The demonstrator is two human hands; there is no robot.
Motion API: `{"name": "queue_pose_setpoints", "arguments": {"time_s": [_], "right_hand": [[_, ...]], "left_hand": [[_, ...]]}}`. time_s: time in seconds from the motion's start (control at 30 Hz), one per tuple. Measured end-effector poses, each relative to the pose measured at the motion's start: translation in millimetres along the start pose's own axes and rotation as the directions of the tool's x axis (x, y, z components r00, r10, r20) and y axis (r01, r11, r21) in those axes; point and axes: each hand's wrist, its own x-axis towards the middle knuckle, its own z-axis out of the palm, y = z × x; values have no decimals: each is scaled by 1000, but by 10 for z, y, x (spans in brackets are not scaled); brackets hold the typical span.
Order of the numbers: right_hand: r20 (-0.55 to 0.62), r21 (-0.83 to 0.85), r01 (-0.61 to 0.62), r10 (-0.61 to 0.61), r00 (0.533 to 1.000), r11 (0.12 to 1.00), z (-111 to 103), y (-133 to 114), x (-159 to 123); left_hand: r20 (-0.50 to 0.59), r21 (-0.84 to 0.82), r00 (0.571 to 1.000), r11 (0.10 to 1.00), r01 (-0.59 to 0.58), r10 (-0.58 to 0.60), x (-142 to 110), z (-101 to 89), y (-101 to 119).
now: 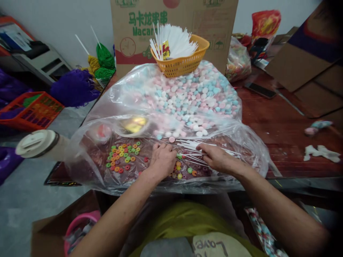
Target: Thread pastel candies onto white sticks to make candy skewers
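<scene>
Hundreds of pink, blue and white candies point(198, 101) lie heaped on clear plastic point(99, 180), spread over a dark red-brown table point(284, 139). An orange-yellow basket point(178, 66) full of white sticks point(182, 41) sits at the back of the heap, before a printed cardboard box point(174, 18). A lidded cup point(37, 143) stands at the left edge, a phone point(259, 90) lies to the right, and an orange crate point(40, 114) is off to the left, beyond the table. From where I stand, both forearms reach in over the near edge. The left hand point(164, 160) is palm down, its fingers bent and close together, between a cluster of colored rings point(122, 157) and a smaller group of rings point(179, 170); I can't tell whether it pinches anything. The right hand point(215, 157) comes in from the right, fingers partly curled, index finger pointing left over the loose sticks point(190, 144). Its fingertips are at the sticks, though whether they grip any I can't tell.
</scene>
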Motion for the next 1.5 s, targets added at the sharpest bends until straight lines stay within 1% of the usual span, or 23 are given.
{"name": "queue_pose_setpoints", "arguments": {"time_s": [0.07, 0.1, 0.17, 0.27, 0.33, 0.37, 0.43, 0.47, 0.5, 0.53, 0.6, 0.67, 0.7, 0.77, 0.83, 0.93, 1.0, 1.13, 1.2, 1.27, 1.37, 1.43, 1.5], "right_hand": [[28, -3, 66, -66, 997, 998, 43, 16, -39], [30, -12, 73, -72, 997, 997, 51, 35, -55], [22, -20, 40, -40, 999, 999, 19, 100, -76], [6, -43, 0, 1, 1000, 999, -135, 250, -81], [-47, -150, -29, 22, 999, 988, -256, 352, -95], [-95, -231, -62, 41, 995, 971, -306, 390, -116], [-193, -368, -135, 66, 979, 920, -361, 420, -187], [-212, -400, -139, 56, 976, 906, -360, 408, -233], [-198, -403, -118, 40, 979, 908, -338, 379, -283], [-153, -387, -85, 27, 988, 918, -295, 336, -330], [-13, -338, -19, 15, 1000, 941, -166, 228, -402], [70, -319, -12, 36, 997, 948, -25, 125, -433], [83, -321, -28, 58, 995, 947, 33, 86, -435], [91, -319, -53, 86, 992, 946, 101, 40, -421], [105, -307, -68, 105, 989, 949, 113, 25, -402], [138, -268, -32, 71, 988, 963, 101, 15, -373], [155, -244, -7, 46, 987, 970, 108, 4, -351], [151, -229, 9, 27, 988, 973, 63, 55, -321], [128, -232, -6, 37, 991, 973, -61, 161, -315], [83, -225, -38, 58, 995, 974, -237, 302, -296], [-17, -228, -125, 125, 992, 966, -447, 452, -238], [-75, -227, -159, 145, 987, 961, -447, 430, -198], [-97, -210, -146, 128, 987, 967, -308, 302, -172]], "left_hand": [[13, -5, 999, 999, -38, 38, 63, 13, -15], [11, -12, 999, 999, -46, 46, 80, 13, -28], [-6, -14, 998, 998, -65, 65, 119, -12, -40], [-22, 31, 989, 989, -143, 144, 279, -97, 31], [4, 65, 978, 975, -211, 211, 452, -147, 132], [16, 73, 974, 971, -228, 227, 537, -162, 187], [3, 65, 976, 974, -215, 216, 660, -166, 279], [-13, 52, 981, 980, -194, 195, 686, -159, 311], [-16, 33, 983, 982, -185, 185, 686, -148, 332], [2, 11, 980, 980, -201, 201, 664, -134, 344], [75, -26, 955, 958, -286, 287, 574, -109, 348], [128, -34, 933, 941, -336, 337, 466, -94, 339], [130, -25, 936, 945, -327, 328, 416, -92, 330], [104, -2, 955, 961, -278, 276, 326, -93, 300], [42, -9, 973, 974, -226, 226, 248, -89, 249], [-83, -91, 988, 987, -135, 128, 144, -48, 156], [-100, -139, 989, 983, -120, 107, 89, -3, 116], [-36, -118, 991, 984, -132, 128, -6, 37, 105], [3, -116, 989, 983, -144, 145, -67, 21, 85], [21, -148, 982, 972, -183, 188, -117, -4, 44], [-22, -218, 974, 950, -223, 224, -80, -29, 12], [-46, -209, 976, 954, -216, 212, 34, -26, 57], [-17, -141, 985, 975, -172, 172, 163, -2, 150]]}}
